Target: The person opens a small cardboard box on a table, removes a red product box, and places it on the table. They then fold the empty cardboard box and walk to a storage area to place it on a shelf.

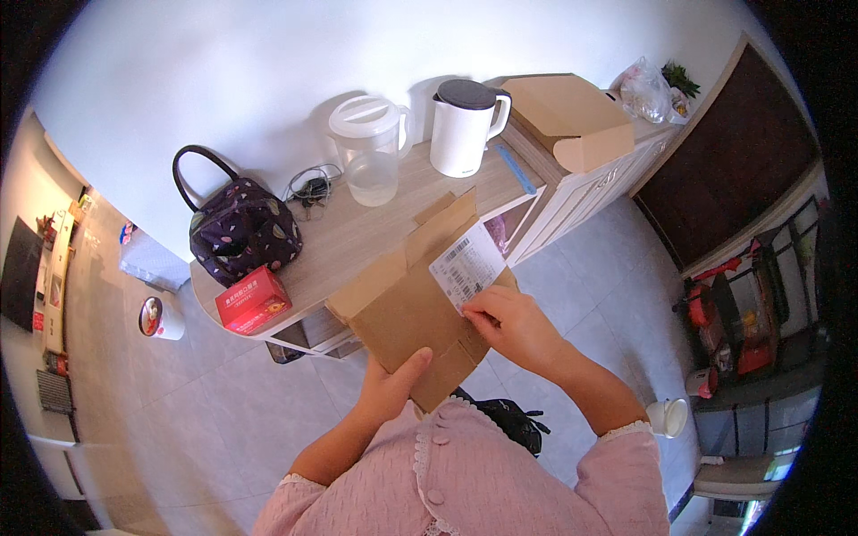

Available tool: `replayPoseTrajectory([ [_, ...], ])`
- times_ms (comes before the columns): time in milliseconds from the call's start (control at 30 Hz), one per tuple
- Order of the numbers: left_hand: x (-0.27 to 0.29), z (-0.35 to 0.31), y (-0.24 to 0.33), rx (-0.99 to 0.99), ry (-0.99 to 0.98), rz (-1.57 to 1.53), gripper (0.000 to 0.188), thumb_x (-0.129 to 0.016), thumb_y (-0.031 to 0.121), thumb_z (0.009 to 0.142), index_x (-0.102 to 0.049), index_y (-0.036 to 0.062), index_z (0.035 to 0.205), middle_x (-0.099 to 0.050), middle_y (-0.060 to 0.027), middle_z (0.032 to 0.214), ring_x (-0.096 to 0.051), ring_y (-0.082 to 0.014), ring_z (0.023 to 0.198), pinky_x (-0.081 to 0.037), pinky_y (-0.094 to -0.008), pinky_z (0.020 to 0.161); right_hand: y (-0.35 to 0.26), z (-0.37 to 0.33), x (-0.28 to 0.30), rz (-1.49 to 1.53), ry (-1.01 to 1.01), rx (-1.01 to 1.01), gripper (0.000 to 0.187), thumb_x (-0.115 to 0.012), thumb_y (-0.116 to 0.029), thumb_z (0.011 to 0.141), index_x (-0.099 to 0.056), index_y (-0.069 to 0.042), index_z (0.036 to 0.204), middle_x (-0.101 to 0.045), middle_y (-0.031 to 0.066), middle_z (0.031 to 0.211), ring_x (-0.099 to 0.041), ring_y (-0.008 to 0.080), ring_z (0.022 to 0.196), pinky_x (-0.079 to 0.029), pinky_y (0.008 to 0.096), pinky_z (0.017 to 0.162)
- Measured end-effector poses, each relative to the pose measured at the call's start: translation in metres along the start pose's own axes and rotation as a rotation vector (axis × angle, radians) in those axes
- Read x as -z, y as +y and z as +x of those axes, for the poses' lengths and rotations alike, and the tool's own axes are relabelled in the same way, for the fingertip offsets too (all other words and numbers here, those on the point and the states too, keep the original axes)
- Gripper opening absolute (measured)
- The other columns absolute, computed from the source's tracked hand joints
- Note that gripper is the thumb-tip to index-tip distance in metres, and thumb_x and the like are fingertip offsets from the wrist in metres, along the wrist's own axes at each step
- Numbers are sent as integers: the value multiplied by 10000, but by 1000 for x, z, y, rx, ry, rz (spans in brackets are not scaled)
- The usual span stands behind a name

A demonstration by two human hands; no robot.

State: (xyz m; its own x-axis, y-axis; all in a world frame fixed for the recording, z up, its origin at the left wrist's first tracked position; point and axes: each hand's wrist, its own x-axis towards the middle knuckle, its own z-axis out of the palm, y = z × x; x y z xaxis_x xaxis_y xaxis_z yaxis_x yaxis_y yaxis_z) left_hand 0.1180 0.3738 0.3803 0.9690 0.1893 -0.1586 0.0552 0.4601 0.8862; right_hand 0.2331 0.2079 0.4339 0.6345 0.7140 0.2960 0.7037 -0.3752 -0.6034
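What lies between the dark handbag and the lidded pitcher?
In the head view, a bunched cord lies on the wood-toned surface between the handbag and the pitcher.

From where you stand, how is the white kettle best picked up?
Probably by its handle, coming from the front right: the white kettle stands upright with that loop facing right, while the clear jug stands to its left.
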Motion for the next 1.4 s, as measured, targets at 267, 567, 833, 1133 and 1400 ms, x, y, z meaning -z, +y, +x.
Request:
replayPoseTrajectory([
  [267, -5, 1, 5, 3, -2, -53, 340, -598, 109, 821, -491, -6, 1122, -569, -73, 1065, -538, -140, 957, -440, -284, 804, -1, -3, -3, 9, 60, -39, 92, -593, -32, 775, -577, -13, 863, -573, 132, 793, -584, 278, 707, -486, 335, 603],
  [567, -4, -3, 7, -104, 47, 128, 305, -617, 100, 808, -510, -18, 1068, -588, -73, 1007, -553, -135, 891, -452, -272, 756, -10, 0, -12, -55, 85, 44, 215, -582, 25, 755, -462, -28, 926, -533, 139, 840, -582, 295, 704, -488, 333, 594],
  [833, -2, -7, 5, -129, 21, 150, 307, -614, 110, 817, -505, -22, 1072, -583, -82, 1014, -549, -148, 905, -448, -282, 767, -15, 2, -19, -110, 57, 17, 203, -572, 8, 750, -464, -27, 919, -542, 153, 831, -562, 338, 719, -472, 385, 604],
  [1133, 6, -9, 3, -128, -36, 193, 375, -597, 110, 827, -450, -18, 1147, -543, -96, 1099, -519, -167, 991, -430, -300, 822, -14, 4, -24, -132, 19, 55, 204, -573, -1, 736, -474, -23, 912, -540, 151, 818, -561, 335, 708, -473, 379, 607],
  [1400, 19, -9, 11, 34, -63, 65, 362, -598, 125, 830, -484, -12, 1145, -571, -80, 1075, -538, -154, 973, -440, -296, 814, -16, 7, -7, 223, -47, -312, 148, -578, 13, 720, -505, -19, 845, -529, 121, 789, -574, 238, 669, -472, 304, 609],
])
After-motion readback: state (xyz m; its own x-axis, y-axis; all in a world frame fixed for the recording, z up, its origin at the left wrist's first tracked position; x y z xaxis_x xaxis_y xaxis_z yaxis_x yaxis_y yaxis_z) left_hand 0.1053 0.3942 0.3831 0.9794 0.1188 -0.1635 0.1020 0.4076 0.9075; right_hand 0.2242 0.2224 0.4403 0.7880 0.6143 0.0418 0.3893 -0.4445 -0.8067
